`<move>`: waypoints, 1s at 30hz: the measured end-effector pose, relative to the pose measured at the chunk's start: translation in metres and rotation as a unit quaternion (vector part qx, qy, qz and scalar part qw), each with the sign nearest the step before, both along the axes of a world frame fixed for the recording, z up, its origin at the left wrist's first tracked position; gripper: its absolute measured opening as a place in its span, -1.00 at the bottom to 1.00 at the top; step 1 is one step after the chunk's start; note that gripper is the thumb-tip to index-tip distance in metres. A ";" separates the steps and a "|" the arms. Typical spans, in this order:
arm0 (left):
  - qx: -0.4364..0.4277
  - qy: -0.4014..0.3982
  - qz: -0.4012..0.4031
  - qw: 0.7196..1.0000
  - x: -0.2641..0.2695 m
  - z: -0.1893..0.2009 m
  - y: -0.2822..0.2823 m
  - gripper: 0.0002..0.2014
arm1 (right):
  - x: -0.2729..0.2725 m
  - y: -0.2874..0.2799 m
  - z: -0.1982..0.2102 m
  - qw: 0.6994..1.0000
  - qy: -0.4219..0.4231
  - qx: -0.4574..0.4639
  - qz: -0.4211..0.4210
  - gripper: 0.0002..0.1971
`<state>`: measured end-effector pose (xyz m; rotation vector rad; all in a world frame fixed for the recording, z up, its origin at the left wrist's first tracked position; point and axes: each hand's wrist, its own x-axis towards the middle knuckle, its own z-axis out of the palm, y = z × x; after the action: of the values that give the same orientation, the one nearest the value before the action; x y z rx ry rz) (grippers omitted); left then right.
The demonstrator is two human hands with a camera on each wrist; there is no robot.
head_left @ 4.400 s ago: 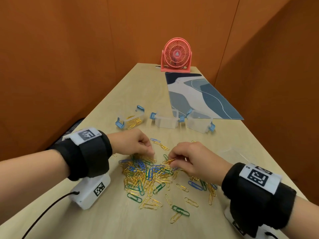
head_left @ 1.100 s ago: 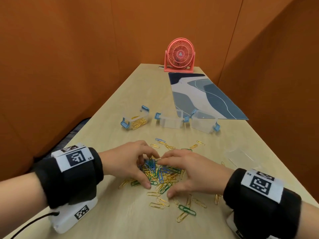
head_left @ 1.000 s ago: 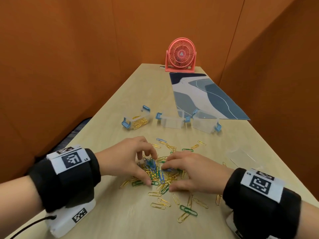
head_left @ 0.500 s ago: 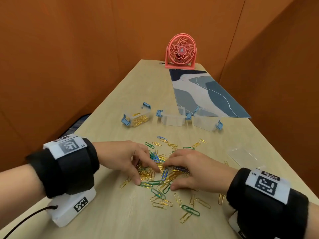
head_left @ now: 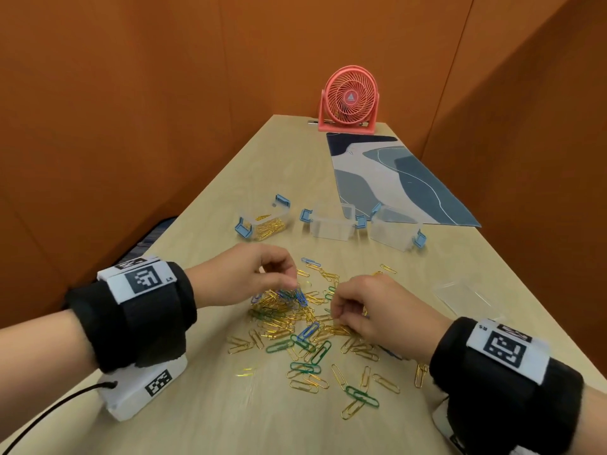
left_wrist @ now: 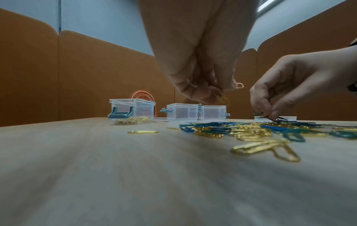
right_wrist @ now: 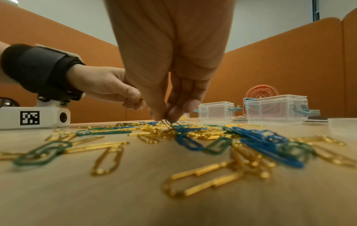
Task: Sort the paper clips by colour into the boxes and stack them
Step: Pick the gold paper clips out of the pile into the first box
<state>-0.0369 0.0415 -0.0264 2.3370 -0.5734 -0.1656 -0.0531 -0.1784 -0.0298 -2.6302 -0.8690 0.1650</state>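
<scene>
Over the near clip pile, both hands picking.
Left hand (head_left: 249,277) pinches gold clips lifted off the pile; right hand (head_left: 371,310) pinches clips at the paper clips (head_left: 305,326) heap on the surface (head_left: 197,421). Left box (head_left: 264,221) holds some gold; middle box (head_left: 331,223) and right box (head_left: 392,233) look empty. Sorting barely begun, stacking not yet started.

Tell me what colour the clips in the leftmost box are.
Gold; the clips in the leftmost box show best in the head view.
</scene>
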 end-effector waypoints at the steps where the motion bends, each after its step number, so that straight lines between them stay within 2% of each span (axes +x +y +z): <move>1: -0.027 0.028 0.011 0.999 0.001 0.001 0.000 -0.94 | 0.000 0.000 0.000 1.000 -0.005 0.013 -0.007 -0.84; 5: -0.109 0.170 0.031 0.979 0.003 0.003 0.005 -0.97 | 0.000 0.001 -0.002 0.999 -0.020 0.041 -0.025 -0.71; 8: -0.082 0.204 0.022 0.975 0.006 0.008 0.010 -0.97 | 0.001 0.001 -0.003 0.999 -0.023 0.032 -0.020 -0.69; 12: 0.088 0.163 -0.058 0.981 0.003 0.016 0.012 -0.89 | 0.001 0.001 -0.001 0.999 -0.015 0.027 -0.010 -0.72; 15: 0.161 0.139 -0.097 0.972 -0.003 0.016 0.018 -0.83 | -0.001 0.001 -0.001 1.000 0.002 0.019 0.012 -0.73; 18: 0.167 0.134 -0.113 0.970 -0.008 0.010 0.024 -0.69 | -0.002 0.001 -0.001 1.000 0.017 0.011 0.019 -0.73; 23: 0.155 0.072 -0.082 0.982 -0.004 -0.003 0.024 -0.67 | -0.001 0.001 -0.002 0.999 0.018 0.012 0.023 -0.73; 25: 0.144 0.062 -0.067 0.985 -0.002 -0.003 0.023 -0.57 | -0.001 0.001 -0.001 0.999 0.009 0.027 0.021 -0.73; 28: 0.173 0.069 -0.094 0.978 -0.001 -0.005 0.017 -0.36 | 0.000 0.002 0.000 0.999 -0.007 0.047 0.016 -0.74; 30: 0.185 0.073 -0.108 0.974 0.000 -0.007 0.013 -0.30 | 0.000 0.003 0.000 0.998 -0.011 0.056 0.015 -0.74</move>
<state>-0.0366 0.0544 -0.0337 2.5843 -0.7762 -0.5849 -0.0532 -0.1759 -0.0298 -2.5197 -0.8992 0.0930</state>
